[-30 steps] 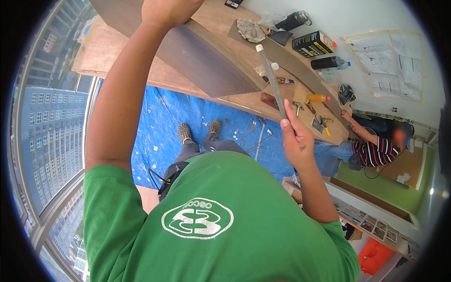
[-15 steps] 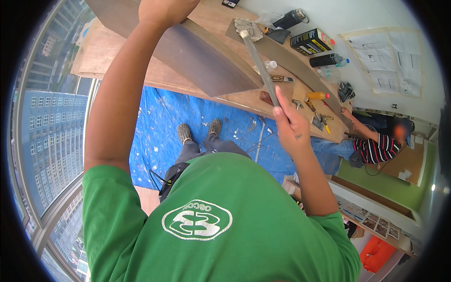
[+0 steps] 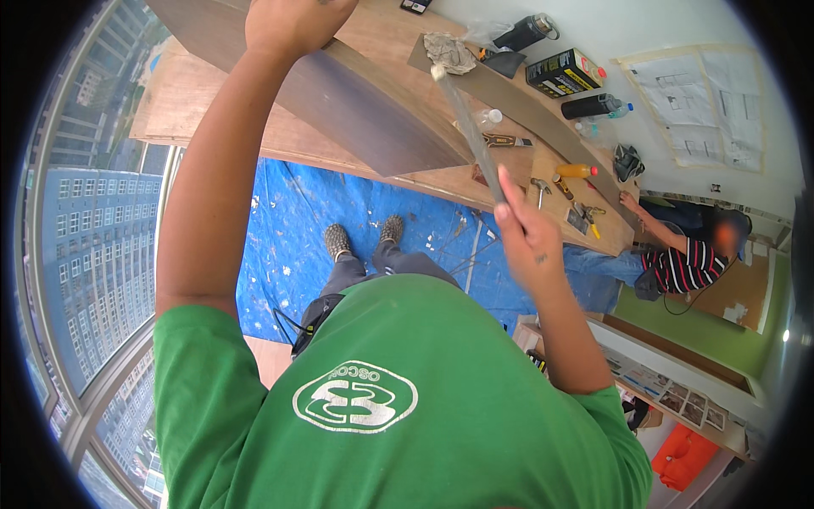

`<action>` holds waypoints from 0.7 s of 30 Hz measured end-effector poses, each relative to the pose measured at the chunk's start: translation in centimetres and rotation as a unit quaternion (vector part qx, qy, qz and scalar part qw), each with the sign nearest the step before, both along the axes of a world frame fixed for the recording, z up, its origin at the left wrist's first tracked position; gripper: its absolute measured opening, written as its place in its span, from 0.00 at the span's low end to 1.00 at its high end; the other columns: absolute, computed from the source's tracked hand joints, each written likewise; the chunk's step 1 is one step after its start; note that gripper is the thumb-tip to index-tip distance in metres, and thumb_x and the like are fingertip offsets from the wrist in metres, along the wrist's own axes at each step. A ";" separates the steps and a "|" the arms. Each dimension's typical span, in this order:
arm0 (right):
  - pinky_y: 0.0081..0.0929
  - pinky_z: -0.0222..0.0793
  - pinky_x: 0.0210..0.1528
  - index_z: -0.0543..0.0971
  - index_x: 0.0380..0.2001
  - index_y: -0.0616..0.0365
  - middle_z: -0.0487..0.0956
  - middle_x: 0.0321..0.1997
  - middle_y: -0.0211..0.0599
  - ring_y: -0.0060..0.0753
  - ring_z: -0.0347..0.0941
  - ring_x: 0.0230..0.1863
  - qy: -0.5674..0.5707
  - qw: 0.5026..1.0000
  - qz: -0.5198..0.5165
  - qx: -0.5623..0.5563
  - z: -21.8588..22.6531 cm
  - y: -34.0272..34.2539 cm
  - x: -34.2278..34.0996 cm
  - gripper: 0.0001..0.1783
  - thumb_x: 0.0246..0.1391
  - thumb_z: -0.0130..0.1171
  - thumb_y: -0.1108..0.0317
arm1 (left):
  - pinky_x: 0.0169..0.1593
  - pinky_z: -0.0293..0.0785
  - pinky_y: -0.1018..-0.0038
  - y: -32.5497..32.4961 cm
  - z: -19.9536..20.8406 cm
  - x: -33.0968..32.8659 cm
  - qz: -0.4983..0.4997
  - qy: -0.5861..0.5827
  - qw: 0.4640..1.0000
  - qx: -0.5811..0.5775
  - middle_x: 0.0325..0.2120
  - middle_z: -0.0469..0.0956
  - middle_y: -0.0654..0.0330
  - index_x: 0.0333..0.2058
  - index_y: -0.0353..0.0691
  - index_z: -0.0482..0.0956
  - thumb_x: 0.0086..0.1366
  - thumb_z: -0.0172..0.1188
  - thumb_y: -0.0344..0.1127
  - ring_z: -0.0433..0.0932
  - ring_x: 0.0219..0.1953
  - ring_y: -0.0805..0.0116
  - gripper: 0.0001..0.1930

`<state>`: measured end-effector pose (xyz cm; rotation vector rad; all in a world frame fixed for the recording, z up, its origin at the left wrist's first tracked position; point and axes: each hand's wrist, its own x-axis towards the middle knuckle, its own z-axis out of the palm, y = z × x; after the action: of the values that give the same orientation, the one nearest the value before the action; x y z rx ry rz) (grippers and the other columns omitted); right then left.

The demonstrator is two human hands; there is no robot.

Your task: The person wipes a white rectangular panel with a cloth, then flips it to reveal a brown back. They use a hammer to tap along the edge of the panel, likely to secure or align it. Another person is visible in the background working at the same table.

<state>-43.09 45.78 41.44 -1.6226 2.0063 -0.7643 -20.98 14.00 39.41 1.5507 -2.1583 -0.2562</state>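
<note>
My right hand [image 3: 530,233] is closed around the lower end of a long, narrow grey stick [image 3: 476,131] with a pale tip. The stick slants up and left over the plywood worktable [image 3: 182,106]. At the top edge my left hand [image 3: 292,30] rests on a long grey-brown board [image 3: 365,127], which lies across the table with its near end at the table's front edge. The fingers of that hand are mostly cut off by the picture's edge. A crumpled pale rag [image 3: 449,53] lies just beyond the stick's tip.
Behind the stick lie a long brown strip [image 3: 551,127], a hammer [image 3: 541,187], a wooden-handled tool [image 3: 507,141] and an orange bottle [image 3: 577,170]. A black can [image 3: 560,76] stands near the wall. At the right sits a co-worker [image 3: 687,267]. Blue sheeting [image 3: 288,212] covers the floor.
The stick's pale tip has dropped slightly toward me, away from the rag. My left hand stays at the board with barely any shift.
</note>
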 end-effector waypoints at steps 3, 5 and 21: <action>0.20 0.68 0.41 0.74 0.67 0.54 0.75 0.30 0.35 0.23 0.67 0.30 -0.026 1.000 0.002 0.006 -0.1 0.7 0.8 0.25 0.68 0.58 0.71 | 0.44 0.80 0.55 -0.4 -0.5 -0.2 -0.004 -0.011 0.999 -0.032 0.25 0.85 0.51 0.24 0.42 0.86 0.63 0.51 0.52 0.85 0.32 0.48 0.22; 0.19 0.68 0.40 0.73 0.68 0.53 0.75 0.29 0.32 0.21 0.65 0.29 -0.011 1.000 -0.006 -0.015 -1.0 -1.2 0.7 0.25 0.68 0.57 0.70 | 0.44 0.80 0.55 -0.7 -1.0 -0.5 -0.009 -0.014 0.998 -0.053 0.25 0.85 0.50 0.24 0.42 0.86 0.63 0.52 0.52 0.85 0.32 0.48 0.22; 0.17 0.65 0.34 0.72 0.68 0.53 0.75 0.30 0.27 0.16 0.61 0.28 -0.047 0.998 -0.035 -0.010 -2.1 -5.4 -1.7 0.24 0.71 0.53 0.66 | 0.44 0.76 0.61 -1.5 -1.0 -0.1 -0.021 -0.025 0.999 0.030 0.25 0.83 0.57 0.30 0.47 0.85 0.65 0.50 0.61 0.82 0.34 0.53 0.25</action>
<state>-44.74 40.42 39.31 -1.5064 2.0031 -0.8733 -21.09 12.52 38.46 1.5608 -2.2441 -0.3017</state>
